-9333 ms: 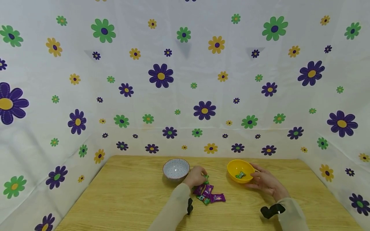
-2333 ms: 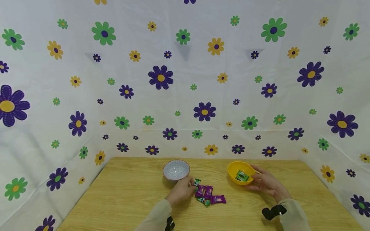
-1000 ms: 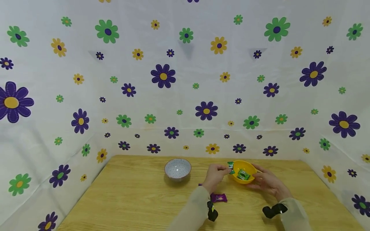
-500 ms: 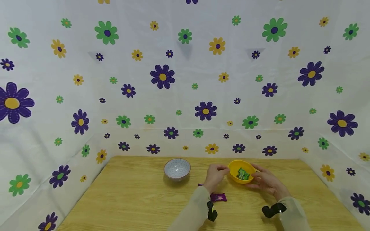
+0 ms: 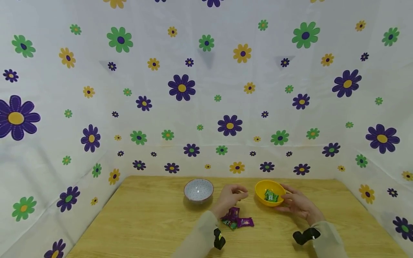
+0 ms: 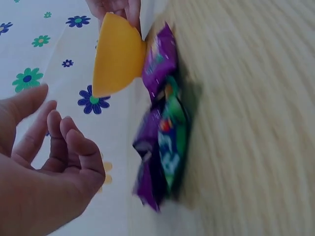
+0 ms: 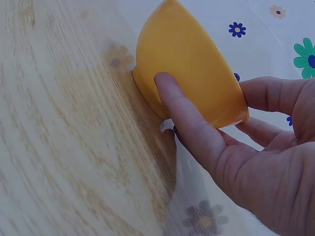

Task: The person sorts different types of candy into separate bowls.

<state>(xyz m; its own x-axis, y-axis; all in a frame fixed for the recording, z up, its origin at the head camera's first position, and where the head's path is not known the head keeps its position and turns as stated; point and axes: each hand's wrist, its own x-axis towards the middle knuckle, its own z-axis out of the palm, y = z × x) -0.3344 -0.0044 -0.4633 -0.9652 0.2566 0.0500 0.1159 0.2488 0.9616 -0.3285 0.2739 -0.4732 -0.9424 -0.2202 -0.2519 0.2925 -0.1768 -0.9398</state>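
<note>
My left hand (image 5: 228, 197) hovers above the wrapped candies on the table, fingers loosely bent with nothing between them. Beneath and beside it lie purple-wrapped candies (image 5: 246, 222) and a green-wrapped candy (image 5: 230, 224); the left wrist view shows this small pile (image 6: 160, 61) close by. My right hand (image 5: 300, 206) holds the yellow bowl (image 5: 262, 187) at its right side, thumb (image 7: 184, 110) against the outer wall and the other fingers round the far side. Several green-wrapped candies (image 5: 271, 196) are in the yellow bowl.
A pale patterned bowl (image 5: 194, 188) with a reddish rim stands at the back, left of the left hand. The wooden table (image 5: 142, 215) ends at a white curtain (image 5: 148, 118) printed with flowers. Black straps circle both wrists.
My left hand brought a green-wrapped candy from the pile to the yellow bowl, let it go there, and has drawn back leftward. The right hand stays on the bowl.
</note>
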